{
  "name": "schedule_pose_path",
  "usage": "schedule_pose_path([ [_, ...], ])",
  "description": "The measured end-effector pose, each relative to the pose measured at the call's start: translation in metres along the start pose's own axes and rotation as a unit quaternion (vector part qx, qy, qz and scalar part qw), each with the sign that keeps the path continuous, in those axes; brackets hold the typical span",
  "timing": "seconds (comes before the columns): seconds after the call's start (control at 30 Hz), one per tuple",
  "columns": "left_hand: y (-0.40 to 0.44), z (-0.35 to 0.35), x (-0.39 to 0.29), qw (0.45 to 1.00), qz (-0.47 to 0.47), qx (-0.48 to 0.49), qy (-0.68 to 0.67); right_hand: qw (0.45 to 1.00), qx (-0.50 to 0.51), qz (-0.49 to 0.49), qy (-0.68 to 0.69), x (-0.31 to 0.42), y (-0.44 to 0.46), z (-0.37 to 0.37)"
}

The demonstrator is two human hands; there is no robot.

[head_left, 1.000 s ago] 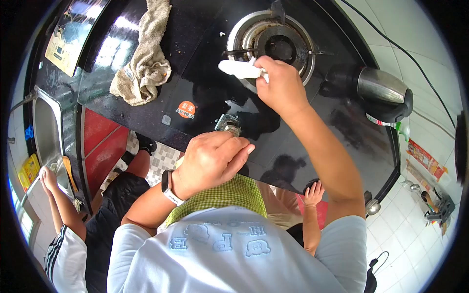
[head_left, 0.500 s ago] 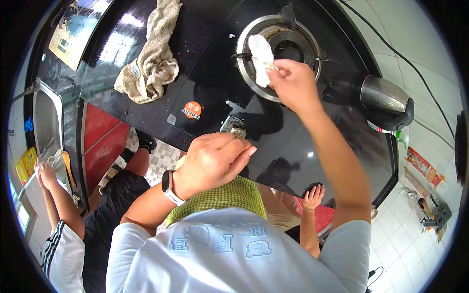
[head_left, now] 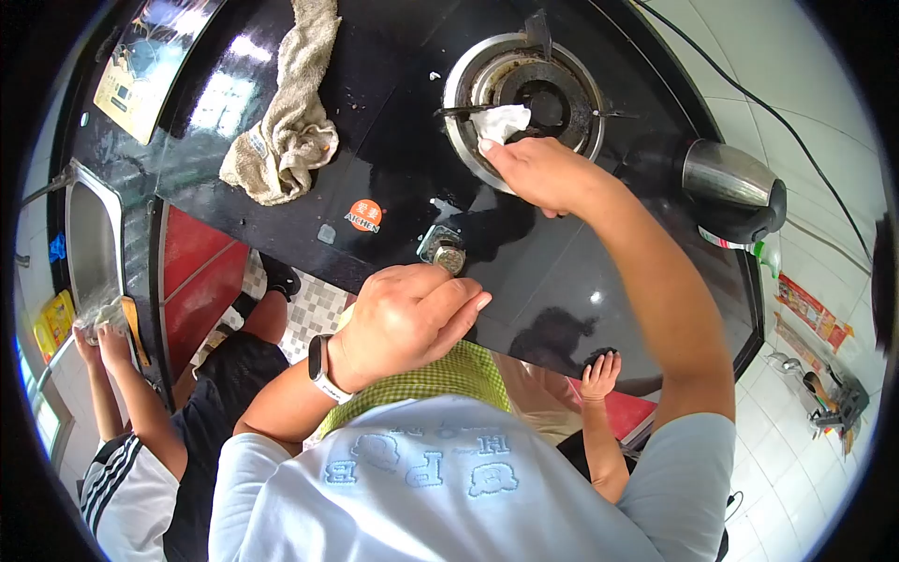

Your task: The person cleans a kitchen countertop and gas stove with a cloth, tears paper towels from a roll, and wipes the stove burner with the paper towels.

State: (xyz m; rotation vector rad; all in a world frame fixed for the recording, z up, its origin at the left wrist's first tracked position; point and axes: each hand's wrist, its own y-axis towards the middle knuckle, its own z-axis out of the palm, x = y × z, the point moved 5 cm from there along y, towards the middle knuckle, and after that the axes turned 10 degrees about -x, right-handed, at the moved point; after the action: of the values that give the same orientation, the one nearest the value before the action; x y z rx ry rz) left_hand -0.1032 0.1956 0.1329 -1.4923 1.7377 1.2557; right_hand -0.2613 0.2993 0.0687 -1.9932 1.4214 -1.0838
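Note:
My right hand (head_left: 538,171) pinches a crumpled white tissue (head_left: 501,122) against the left part of the round gas burner (head_left: 548,98). Closed, with fingers curled, my left hand (head_left: 412,314) is above the front edge of the black stovetop (head_left: 393,112), just below the metal control knob (head_left: 449,256); whatever its fingers hold, if anything, is hidden. A dark watch with a white strap is on that wrist. An orange round sticker (head_left: 365,215) lies to the left of the knob.
A beige towel (head_left: 286,131) lies on the left of the stovetop. On the right stands a steel kettle (head_left: 730,178). A person at far left has both hands at the sink (head_left: 94,234). Another person's hand (head_left: 600,377) touches the counter's front edge at right.
The tissue has gone from raised and spread out to bunched up on the burner, with my right hand lower and turned over. My left hand has moved slightly down, away from the knob.

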Motion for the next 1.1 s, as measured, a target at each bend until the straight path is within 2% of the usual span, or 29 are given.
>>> schedule_pose_path([
  [0.07,0.001,-0.003,-0.001,1.000,0.009,0.001,0.000,0.992,0.022,0.039,-0.119,-0.005,-0.005,-0.006],
  [0.1,0.002,-0.005,-0.002,1.000,0.011,-0.007,0.007,0.992,0.023,0.039,-0.120,-0.007,-0.006,-0.003],
  [0.17,0.004,-0.008,-0.002,1.000,0.013,-0.018,0.012,0.969,-0.029,-0.034,-0.243,0.000,-0.009,-0.002],
  [0.2,0.004,-0.009,-0.001,0.999,0.012,-0.025,0.029,0.956,0.005,-0.022,-0.293,0.002,-0.007,0.001],
  [0.37,-0.002,-0.018,0.001,0.999,0.009,-0.034,0.034,0.933,0.033,-0.007,-0.357,0.007,0.014,-0.004],
  [0.43,-0.006,-0.019,0.005,0.999,0.001,-0.030,0.043,0.927,0.013,-0.102,-0.361,0.006,0.012,-0.003],
  [0.5,-0.009,-0.017,0.008,0.999,-0.003,-0.025,0.048,0.945,0.034,-0.077,-0.317,-0.001,0.003,-0.010],
  [0.6,-0.009,-0.014,0.006,0.998,0.004,-0.027,0.057,0.995,-0.025,-0.089,-0.041,-0.027,-0.007,-0.028],
  [0.63,-0.008,-0.013,0.004,0.998,0.005,-0.028,0.048,0.995,-0.026,-0.088,-0.039,-0.036,-0.015,-0.030],
  [0.67,-0.007,-0.012,0.001,0.999,0.007,-0.030,0.039,0.991,-0.066,-0.040,0.114,-0.048,-0.024,-0.036],
  [0.7,-0.006,-0.010,0.001,0.999,0.009,-0.028,0.040,0.959,-0.103,0.008,0.264,-0.062,-0.032,-0.042],
  [0.8,-0.002,-0.003,-0.002,0.999,0.034,-0.021,0.027,0.886,-0.161,0.065,0.430,-0.109,-0.048,-0.050],
  [0.83,0.000,0.000,-0.003,0.999,0.036,-0.013,0.029,0.884,-0.164,0.066,0.432,-0.126,-0.050,-0.048],
  [0.9,0.004,0.006,-0.005,0.999,0.040,-0.001,0.030,0.825,-0.167,0.049,0.537,-0.153,-0.052,-0.039],
  [0.97,0.008,0.014,-0.003,0.998,0.012,0.015,0.060,0.814,-0.170,0.058,0.552,-0.163,-0.054,-0.029],
  [1.03,0.008,0.021,-0.002,0.997,0.013,0.028,0.068,0.766,-0.137,0.067,0.625,-0.164,-0.054,-0.014],
  [1.1,0.007,0.029,0.001,0.997,0.002,0.031,0.072,0.796,-0.133,0.067,0.586,-0.162,-0.055,-0.005],
])
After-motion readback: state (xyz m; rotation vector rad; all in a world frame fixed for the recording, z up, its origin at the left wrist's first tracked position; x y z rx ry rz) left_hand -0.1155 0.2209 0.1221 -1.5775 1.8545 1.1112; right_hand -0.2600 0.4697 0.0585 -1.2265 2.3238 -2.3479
